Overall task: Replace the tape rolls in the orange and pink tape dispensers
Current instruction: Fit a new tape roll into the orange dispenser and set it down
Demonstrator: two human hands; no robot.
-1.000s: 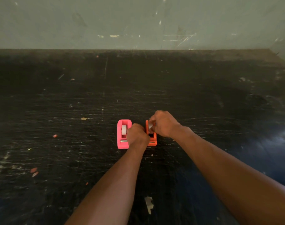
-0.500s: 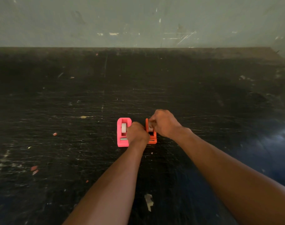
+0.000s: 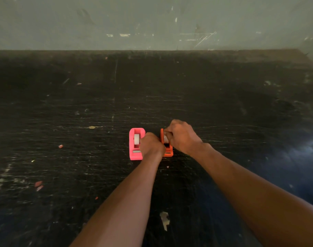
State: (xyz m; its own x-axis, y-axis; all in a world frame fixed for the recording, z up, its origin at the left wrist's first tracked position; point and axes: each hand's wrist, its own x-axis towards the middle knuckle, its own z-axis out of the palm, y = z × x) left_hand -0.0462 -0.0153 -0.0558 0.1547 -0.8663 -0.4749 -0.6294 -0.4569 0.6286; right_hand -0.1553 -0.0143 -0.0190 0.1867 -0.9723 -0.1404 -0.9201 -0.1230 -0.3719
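Orange tape dispenser roll step, beside pink tape dispenser on table: right hand pinches white tape roll, left hand curled, grip unclear; next probably needs a straight vertical move with the base braced.

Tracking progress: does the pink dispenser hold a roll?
Loaded: a white roll sits inside the pink dispenser.

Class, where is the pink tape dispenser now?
Head view: the pink tape dispenser stands on the black table, left of the orange dispenser, partly hidden by the left hand.
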